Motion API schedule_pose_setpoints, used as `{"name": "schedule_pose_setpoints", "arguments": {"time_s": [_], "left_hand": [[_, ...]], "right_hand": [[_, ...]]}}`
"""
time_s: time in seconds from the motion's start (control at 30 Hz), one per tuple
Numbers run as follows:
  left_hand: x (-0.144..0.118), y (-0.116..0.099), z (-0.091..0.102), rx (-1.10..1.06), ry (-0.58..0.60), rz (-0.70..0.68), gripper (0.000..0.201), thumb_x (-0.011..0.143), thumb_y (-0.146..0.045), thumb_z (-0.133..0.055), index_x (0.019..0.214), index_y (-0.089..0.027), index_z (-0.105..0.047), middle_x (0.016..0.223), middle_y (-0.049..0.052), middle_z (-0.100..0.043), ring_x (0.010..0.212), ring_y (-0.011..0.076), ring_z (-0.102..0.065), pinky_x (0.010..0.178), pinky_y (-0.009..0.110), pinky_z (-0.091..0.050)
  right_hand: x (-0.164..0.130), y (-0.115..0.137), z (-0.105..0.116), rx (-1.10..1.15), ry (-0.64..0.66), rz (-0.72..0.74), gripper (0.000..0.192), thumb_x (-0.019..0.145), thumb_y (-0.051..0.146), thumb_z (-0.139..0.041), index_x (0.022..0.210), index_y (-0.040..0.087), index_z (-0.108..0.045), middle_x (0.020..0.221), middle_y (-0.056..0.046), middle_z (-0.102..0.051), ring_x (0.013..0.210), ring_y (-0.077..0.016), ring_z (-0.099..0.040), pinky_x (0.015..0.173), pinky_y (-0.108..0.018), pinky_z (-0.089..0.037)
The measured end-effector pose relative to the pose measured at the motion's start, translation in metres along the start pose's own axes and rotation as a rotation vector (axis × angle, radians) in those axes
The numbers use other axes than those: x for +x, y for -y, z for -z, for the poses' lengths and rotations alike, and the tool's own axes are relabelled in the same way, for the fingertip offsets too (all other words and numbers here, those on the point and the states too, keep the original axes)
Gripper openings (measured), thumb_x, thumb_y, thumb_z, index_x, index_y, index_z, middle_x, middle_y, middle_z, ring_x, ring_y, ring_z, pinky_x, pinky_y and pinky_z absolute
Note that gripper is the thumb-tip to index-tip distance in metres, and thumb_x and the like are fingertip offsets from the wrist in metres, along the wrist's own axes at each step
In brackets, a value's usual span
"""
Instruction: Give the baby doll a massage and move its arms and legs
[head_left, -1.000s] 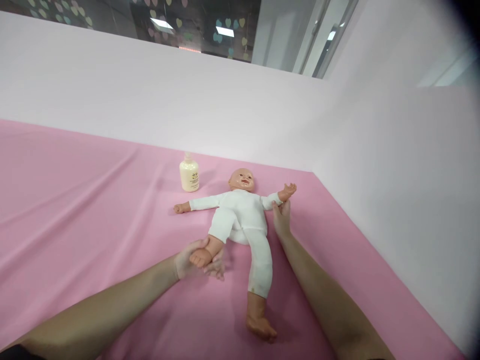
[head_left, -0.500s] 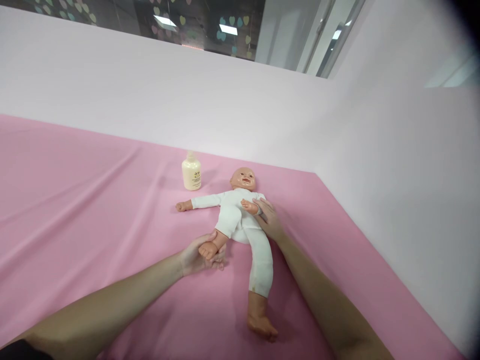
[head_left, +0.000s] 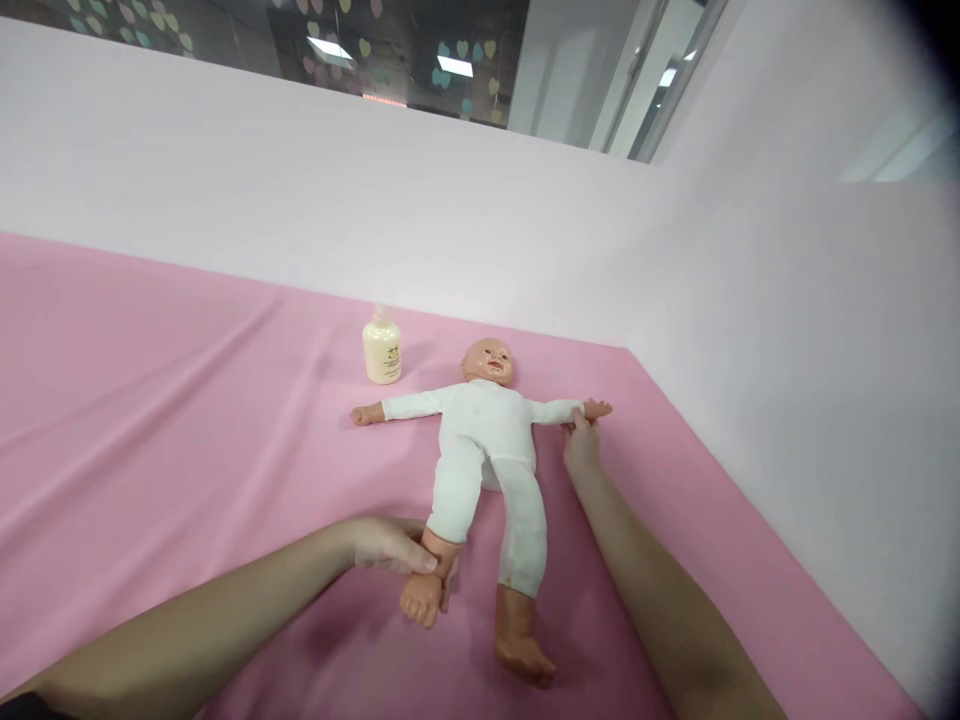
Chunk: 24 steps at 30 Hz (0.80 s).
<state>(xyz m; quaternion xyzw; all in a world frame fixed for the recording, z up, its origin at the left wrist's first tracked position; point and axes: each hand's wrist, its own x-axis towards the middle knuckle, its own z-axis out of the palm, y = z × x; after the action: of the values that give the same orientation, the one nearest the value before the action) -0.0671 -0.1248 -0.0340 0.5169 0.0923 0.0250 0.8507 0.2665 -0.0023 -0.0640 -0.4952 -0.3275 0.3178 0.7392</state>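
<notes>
A baby doll (head_left: 487,440) in a white bodysuit lies on its back on the pink sheet (head_left: 187,420), arms spread wide and both legs straight toward me. My left hand (head_left: 390,545) grips the doll's ankle just above the bare foot on the left. At the doll's outstretched wrist on the right, my right hand (head_left: 581,445) holds the arm down on the sheet with its fingertips.
A small cream lotion bottle (head_left: 382,349) stands upright behind the doll's left arm, near the pale wall (head_left: 450,220). A second pale wall (head_left: 810,400) closes the right side. The sheet stretches far to the left.
The doll's bent leg has been pulled straight toward me by my left hand. My right hand has swung the doll's arm from across its chest back out to the right.
</notes>
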Motion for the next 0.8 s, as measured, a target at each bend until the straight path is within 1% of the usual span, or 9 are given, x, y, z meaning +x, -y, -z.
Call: {"name": "schedule_pose_setpoints", "arguments": {"time_s": [0.1, 0.17, 0.37, 0.47, 0.53, 0.6, 0.67, 0.73, 0.8], "left_hand": [[-0.002, 0.000, 0.000, 0.043, -0.015, 0.006, 0.038, 0.071, -0.042, -0.070, 0.094, -0.013, -0.063, 0.087, 0.007, -0.067, 0.086, 0.0253, -0.064, 0.085, 0.041, -0.048], [-0.002, 0.001, 0.002, 0.063, -0.021, 0.017, 0.039, 0.070, -0.043, -0.071, 0.095, -0.014, -0.063, 0.089, 0.007, -0.067, 0.088, 0.0251, -0.064, 0.085, 0.041, -0.048], [-0.003, 0.002, 0.005, 0.104, 0.004, 0.011, 0.040, 0.070, -0.044, -0.070, 0.096, -0.014, -0.063, 0.090, 0.007, -0.067, 0.090, 0.0255, -0.064, 0.084, 0.040, -0.049], [-0.003, -0.002, 0.002, 0.117, 0.008, 0.019, 0.043, 0.069, -0.047, -0.071, 0.094, -0.013, -0.063, 0.089, 0.008, -0.067, 0.088, 0.0265, -0.063, 0.082, 0.040, -0.048], [-0.002, -0.004, 0.000, 0.084, 0.014, 0.011, 0.048, 0.065, -0.053, -0.072, 0.092, -0.014, -0.062, 0.087, 0.009, -0.066, 0.085, 0.0276, -0.063, 0.081, 0.041, -0.047], [-0.001, -0.004, -0.001, -0.015, 0.042, -0.039, 0.054, 0.063, -0.063, -0.067, 0.085, -0.014, -0.061, 0.077, 0.008, -0.065, 0.077, 0.0276, -0.062, 0.080, 0.044, -0.046], [0.001, -0.003, 0.001, -0.133, 0.038, -0.130, 0.055, 0.064, -0.069, -0.058, 0.076, -0.015, -0.059, 0.062, 0.006, -0.061, 0.068, 0.0260, -0.059, 0.079, 0.047, -0.045], [0.003, -0.002, 0.006, -0.217, -0.017, -0.209, 0.056, 0.067, -0.072, -0.050, 0.068, -0.017, -0.053, 0.049, 0.003, -0.053, 0.062, 0.0238, -0.055, 0.079, 0.049, -0.044], [0.004, 0.000, 0.010, -0.283, -0.118, -0.256, 0.056, 0.069, -0.074, -0.045, 0.065, -0.018, -0.048, 0.043, 0.000, -0.045, 0.061, 0.0219, -0.053, 0.080, 0.048, -0.043]], "right_hand": [[0.009, -0.011, 0.004, 0.046, -0.053, -0.084, 0.063, 0.071, 0.037, -0.057, 0.129, 0.027, -0.034, 0.131, -0.007, -0.045, 0.113, -0.0191, -0.054, 0.092, -0.041, -0.048], [0.011, -0.013, 0.004, 0.047, -0.038, -0.065, 0.062, 0.070, 0.037, -0.057, 0.128, 0.028, -0.035, 0.129, -0.006, -0.047, 0.111, -0.0186, -0.055, 0.091, -0.041, -0.049], [0.002, -0.002, -0.001, 0.068, -0.030, -0.060, 0.062, 0.073, 0.039, -0.055, 0.130, 0.025, -0.035, 0.128, -0.006, -0.048, 0.108, -0.0165, -0.056, 0.087, -0.035, -0.049], [-0.005, 0.003, -0.004, 0.055, -0.017, -0.052, 0.059, 0.076, 0.039, -0.052, 0.131, 0.026, -0.035, 0.129, -0.006, -0.047, 0.109, -0.0165, -0.055, 0.087, -0.034, -0.049], [-0.010, 0.006, -0.006, 0.030, 0.002, -0.039, 0.058, 0.077, 0.039, -0.050, 0.132, 0.028, -0.034, 0.130, -0.006, -0.047, 0.110, -0.0172, -0.055, 0.086, -0.036, -0.049], [-0.016, 0.010, -0.009, 0.001, 0.017, 0.002, 0.059, 0.078, 0.038, -0.050, 0.134, 0.030, -0.031, 0.133, -0.006, -0.045, 0.113, -0.0184, -0.053, 0.088, -0.038, -0.049], [-0.024, 0.017, -0.014, -0.037, 0.043, 0.092, 0.061, 0.078, 0.039, -0.052, 0.135, 0.030, -0.031, 0.138, -0.006, -0.041, 0.119, -0.0199, -0.049, 0.091, -0.041, -0.047], [-0.032, 0.023, -0.020, -0.081, 0.102, 0.214, 0.062, 0.078, 0.039, -0.055, 0.134, 0.027, -0.033, 0.142, -0.009, -0.037, 0.124, -0.0212, -0.045, 0.097, -0.042, -0.043], [-0.041, 0.028, -0.026, -0.111, 0.192, 0.314, 0.063, 0.078, 0.038, -0.058, 0.134, 0.024, -0.034, 0.144, -0.011, -0.035, 0.127, -0.0222, -0.043, 0.101, -0.042, -0.040]]}}
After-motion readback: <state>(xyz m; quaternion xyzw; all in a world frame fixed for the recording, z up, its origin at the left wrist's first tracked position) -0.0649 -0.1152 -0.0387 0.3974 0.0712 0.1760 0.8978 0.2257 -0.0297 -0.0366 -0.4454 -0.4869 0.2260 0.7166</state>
